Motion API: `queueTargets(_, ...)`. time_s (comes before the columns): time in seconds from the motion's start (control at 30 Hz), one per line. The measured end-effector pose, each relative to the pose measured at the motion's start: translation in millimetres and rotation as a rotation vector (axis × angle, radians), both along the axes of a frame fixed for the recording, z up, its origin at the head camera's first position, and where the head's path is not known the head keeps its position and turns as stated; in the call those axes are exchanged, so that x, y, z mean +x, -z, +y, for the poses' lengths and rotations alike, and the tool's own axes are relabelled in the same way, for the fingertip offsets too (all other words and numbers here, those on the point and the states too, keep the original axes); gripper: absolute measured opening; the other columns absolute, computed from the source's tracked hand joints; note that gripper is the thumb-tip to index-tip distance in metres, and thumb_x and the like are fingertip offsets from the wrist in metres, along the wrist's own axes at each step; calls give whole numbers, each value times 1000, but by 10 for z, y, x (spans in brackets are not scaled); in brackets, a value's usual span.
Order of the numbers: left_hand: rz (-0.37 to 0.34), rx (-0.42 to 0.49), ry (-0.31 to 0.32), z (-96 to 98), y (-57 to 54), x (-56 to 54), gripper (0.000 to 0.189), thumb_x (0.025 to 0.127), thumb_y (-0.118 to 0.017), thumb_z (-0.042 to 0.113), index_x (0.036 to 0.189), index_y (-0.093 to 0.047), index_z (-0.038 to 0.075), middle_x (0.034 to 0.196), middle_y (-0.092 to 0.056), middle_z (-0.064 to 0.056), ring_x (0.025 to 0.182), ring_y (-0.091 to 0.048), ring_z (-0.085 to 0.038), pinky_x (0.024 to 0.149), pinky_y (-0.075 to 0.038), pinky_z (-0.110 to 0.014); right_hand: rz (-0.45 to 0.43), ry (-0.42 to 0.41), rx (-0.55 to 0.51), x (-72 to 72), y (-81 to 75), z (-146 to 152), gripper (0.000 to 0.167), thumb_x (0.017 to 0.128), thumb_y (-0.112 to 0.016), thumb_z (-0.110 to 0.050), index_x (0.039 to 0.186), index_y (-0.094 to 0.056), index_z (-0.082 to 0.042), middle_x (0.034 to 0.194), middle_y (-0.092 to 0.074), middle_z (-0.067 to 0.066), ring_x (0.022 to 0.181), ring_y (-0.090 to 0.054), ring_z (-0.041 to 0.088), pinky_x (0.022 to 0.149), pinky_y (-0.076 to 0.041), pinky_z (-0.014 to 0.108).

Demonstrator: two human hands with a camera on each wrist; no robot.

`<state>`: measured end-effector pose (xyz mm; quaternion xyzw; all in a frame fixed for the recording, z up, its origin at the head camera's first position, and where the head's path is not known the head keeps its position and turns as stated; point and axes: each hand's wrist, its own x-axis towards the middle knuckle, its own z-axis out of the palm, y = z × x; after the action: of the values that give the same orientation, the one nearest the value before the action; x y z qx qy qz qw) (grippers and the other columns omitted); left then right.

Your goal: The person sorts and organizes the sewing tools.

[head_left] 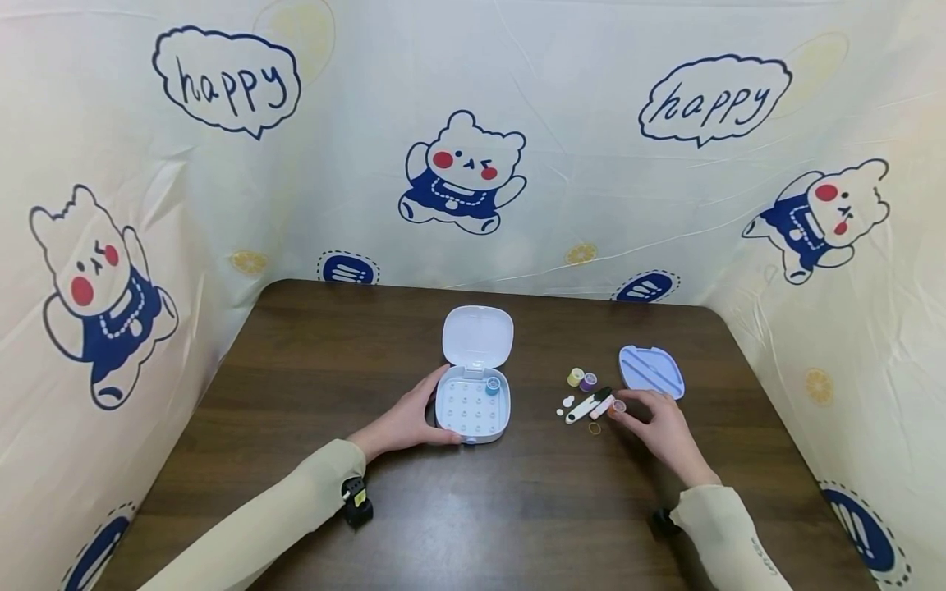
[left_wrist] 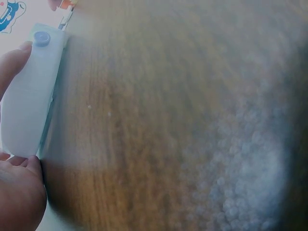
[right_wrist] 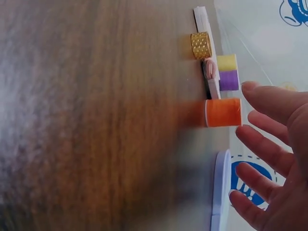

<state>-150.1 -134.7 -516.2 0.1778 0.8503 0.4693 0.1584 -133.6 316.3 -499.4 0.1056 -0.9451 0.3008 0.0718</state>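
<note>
Apparent step: reach for the orange spool [right_wrist: 224, 112]
I read the right hand [head_left: 661, 427] as spread beside the spool on the desk [head_left: 310, 369], left hand [head_left: 406, 419] gripping the box [left_wrist: 33, 91]; next move likely calls for a thumb-and-finger pinch

Orange spool [right_wrist: 224, 112], purple spool [right_wrist: 229, 80], yellow spool [right_wrist: 227, 62], pale-dotted gold ring [right_wrist: 201, 45], pale-blue box [head_left: 488, 437]
</note>
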Motion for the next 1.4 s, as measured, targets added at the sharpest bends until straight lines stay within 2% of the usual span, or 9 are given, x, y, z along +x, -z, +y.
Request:
queueTargets(0.2,2,3,1,-2,-8,6,123,76,-93,46,167,-17,16,169,-26,-13,154,-28,-33,122,-26,-59,-10,-6,-6,-10,44,38,35,89,-83,-12,121,-74,-1,116,-76,16,114,-63,40,99,-43,55)
queueTargets(0.37,7,6,1,-8,2,5,123,76,-93,46,167,-17,16,169,-26,-14,154,-28,-33,122,-26,-59,-57,9,-24,-16,58,51,32,92,-81,-12,121,-73,-2,108,-78,11,106,-69,35,94,-50,52)
queueTargets(0.87,7,9,0,-10,-16,11,123,75,-94,45,167,-17,14,169,-26,-15,154,-28,-34,122,-26,-59,-104,58,-18,-32,95,39,22,93,-80,-17,112,-76,-7,104,-77,9,101,-67,31,93,-49,51)
queueTargets(1.1,4,3,1,-9,-25,7,124,75,-94,46,167,-16,15,170,-25,-14,155,-26,-33,123,-26,-58,-111,53,-24,-19,37,22,23,95,-79,-25,112,-76,-9,104,-77,7,101,-68,30,93,-50,52)
queueTargets(1.4,-2,9,-1,-12,-16,11,124,75,-94,46,167,-17,16,170,-25,-13,155,-26,-33,123,-25,-58,-153,37,-14,-10,-60,-1,26,96,-78,-24,116,-75,-8,112,-76,12,106,-66,34,97,-50,57)
